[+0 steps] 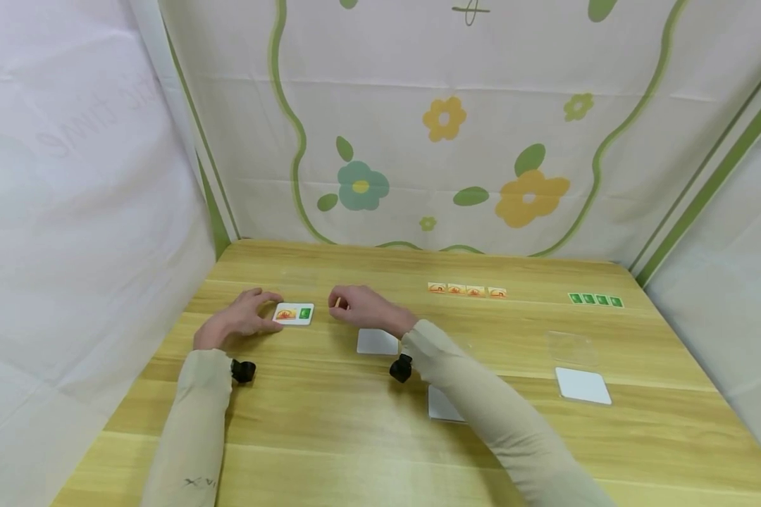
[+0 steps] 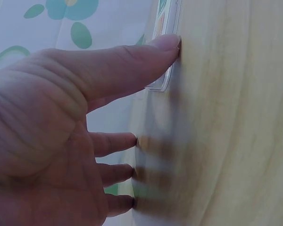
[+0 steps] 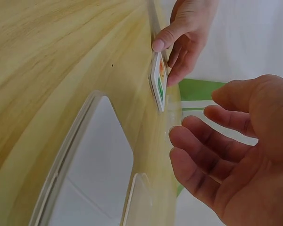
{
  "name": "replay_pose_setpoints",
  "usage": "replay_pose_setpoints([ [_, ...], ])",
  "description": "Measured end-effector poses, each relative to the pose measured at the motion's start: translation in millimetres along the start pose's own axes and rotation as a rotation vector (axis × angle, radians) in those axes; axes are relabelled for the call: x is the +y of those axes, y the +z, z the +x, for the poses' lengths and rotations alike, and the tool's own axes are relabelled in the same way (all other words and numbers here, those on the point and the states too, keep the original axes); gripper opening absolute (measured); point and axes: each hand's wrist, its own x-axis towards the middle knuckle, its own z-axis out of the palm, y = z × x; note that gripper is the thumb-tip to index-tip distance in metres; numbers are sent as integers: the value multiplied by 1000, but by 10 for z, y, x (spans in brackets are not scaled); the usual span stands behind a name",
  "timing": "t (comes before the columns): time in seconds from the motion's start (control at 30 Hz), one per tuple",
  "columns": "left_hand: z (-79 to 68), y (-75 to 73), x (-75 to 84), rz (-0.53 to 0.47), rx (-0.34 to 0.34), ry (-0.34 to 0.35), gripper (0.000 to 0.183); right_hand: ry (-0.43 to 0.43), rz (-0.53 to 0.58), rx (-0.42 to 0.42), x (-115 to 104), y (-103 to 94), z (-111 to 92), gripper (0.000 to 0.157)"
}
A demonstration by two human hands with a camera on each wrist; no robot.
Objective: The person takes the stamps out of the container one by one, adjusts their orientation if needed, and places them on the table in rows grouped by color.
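A small white card [image 1: 294,314] with an orange picture and a green picture on it lies at the left of the table. My left hand [image 1: 246,315] holds it by opposite edges between thumb and forefinger; the thumb [image 2: 167,43] presses its side in the left wrist view. To the right of that card, my right hand [image 1: 364,307] hovers above the table with loosely bent fingers and nothing visible between them. Below the right hand lies a blank whitish card [image 1: 376,343], also large in the right wrist view.
A row of orange picture pieces [image 1: 466,290] and a row of green ones [image 1: 595,300] lie farther back on the wooden table [image 1: 317,436]. At right are a blank white card [image 1: 583,386] and a clear plastic piece [image 1: 571,348]. The right forearm partly covers another pale card [image 1: 442,405].
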Motion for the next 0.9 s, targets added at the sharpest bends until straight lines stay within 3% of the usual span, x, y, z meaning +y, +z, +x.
replay_pose_setpoints([
  [0.53,-11,-14,7,13,0,-4,65,3,2,-6,-7,206,223,15],
  [0.9,-16,-16,22,-9,6,7,63,72,13,16,-33,303,335,11],
])
